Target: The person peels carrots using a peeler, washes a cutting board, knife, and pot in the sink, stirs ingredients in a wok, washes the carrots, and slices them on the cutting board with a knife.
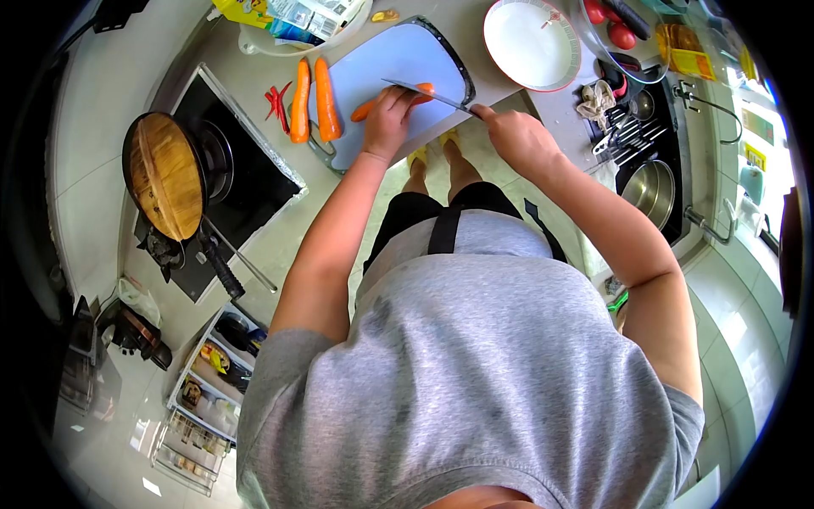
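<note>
A blue cutting board (386, 55) lies on the counter. On it, my left hand (387, 123) presses its closed fingers on a carrot (363, 110), whose other end shows past the fingers. My right hand (517, 136) is wrapped round the handle of a knife (437, 95), and the blade reaches over the carrot beside my left fingertips. Two more orange carrots, one at the board's left edge (326, 102) and one beside it (301, 102), lie side by side. Red chilies (276, 102) are left of them.
A white bowl (530, 47) with a red rim stands right of the board. At the left, a pan with a wooden lid (165, 176) is on the stove (254, 191). The sink (678, 191) at the right holds a metal pot (649, 193). Packages fill a basin (254, 41) at the top.
</note>
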{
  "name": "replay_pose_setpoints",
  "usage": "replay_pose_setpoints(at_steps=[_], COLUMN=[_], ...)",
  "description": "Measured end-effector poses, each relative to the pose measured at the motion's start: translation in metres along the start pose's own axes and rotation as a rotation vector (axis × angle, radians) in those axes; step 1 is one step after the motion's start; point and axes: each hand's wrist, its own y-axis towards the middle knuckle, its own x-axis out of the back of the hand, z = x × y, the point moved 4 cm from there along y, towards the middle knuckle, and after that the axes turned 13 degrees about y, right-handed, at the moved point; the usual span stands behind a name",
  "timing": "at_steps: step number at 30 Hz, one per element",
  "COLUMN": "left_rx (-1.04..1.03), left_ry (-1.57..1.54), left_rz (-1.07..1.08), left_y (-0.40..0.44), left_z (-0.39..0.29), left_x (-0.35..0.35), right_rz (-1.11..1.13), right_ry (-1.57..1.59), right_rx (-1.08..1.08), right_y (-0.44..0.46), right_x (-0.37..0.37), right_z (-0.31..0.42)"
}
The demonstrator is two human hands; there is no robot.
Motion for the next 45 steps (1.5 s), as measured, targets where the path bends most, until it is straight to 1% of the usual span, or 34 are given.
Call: replay_pose_setpoints(at_steps=[4, 7, 9, 13, 16, 19, 21, 24, 27, 28, 30, 33, 37, 39, 45], left_rx=[0.012, 0.034, 0.018, -0.001, 0.049, 0.081, 0.123, 0.134, 0.149, 0.153, 0.094, 0.129, 0.139, 0.125, 0.137], left_ry=[-0.016, 0.054, 0.057, 0.090, 0.058, 0.057, 0.138, 0.172, 0.249, 0.249, 0.189, 0.139, 0.145, 0.123, 0.101], left_rz=[-0.009, -0.024, -0.014, -0.035, -0.001, -0.017, 0.012, -0.015, -0.067, -0.066, -0.101, -0.079, -0.094, -0.106, -0.083], left_y=[-0.002, -0.004, -0.005, -0.009, -0.007, -0.008, -0.011, -0.008, -0.008, -0.009, -0.012, -0.014, -0.011, -0.010, -0.014], left_z=[0.007, 0.005, 0.005, 0.001, -0.001, -0.003, 0.006, 0.008, 0.004, 0.003, -0.001, -0.001, 0.001, 0.001, 0.008], left_x=[-0.005, -0.003, -0.005, -0.005, -0.001, 0.003, 0.001, 0.003, 0.002, 0.002, 0.004, 0.002, 0.000, 0.000, -0.006], right_rz=[0.050, 0.062, 0.015, 0.024, 0.001, -0.039, -0.054, -0.092, -0.061, -0.057, -0.042, -0.002, 0.000, 0.014, 0.064], right_ry=[0.011, 0.018, 0.069, 0.099, 0.044, 0.078, 0.215, 0.231, 0.188, 0.187, 0.142, 0.117, 0.067, 0.126, 0.135], right_rx=[-0.009, 0.028, 0.084, 0.082, 0.114, 0.108, 0.054, 0.004, 0.022, 0.023, 0.049, 0.056, 0.092, 0.058, 0.060], right_y=[0.018, 0.034, 0.046, 0.074, 0.085, 0.086, 0.086, 0.081, 0.079, 0.077, 0.070, 0.059, 0.050, 0.048, 0.058], right_x=[-0.004, -0.015, -0.021, -0.039, -0.044, -0.043, -0.031, -0.018, -0.015, -0.014, -0.012, -0.009, -0.008, -0.010, -0.017], right_z=[-0.008, -0.015, -0.019, -0.024, -0.025, -0.030, -0.027, -0.022, -0.021, -0.020, -0.013, -0.001, 0.004, 0.002, 0.000])
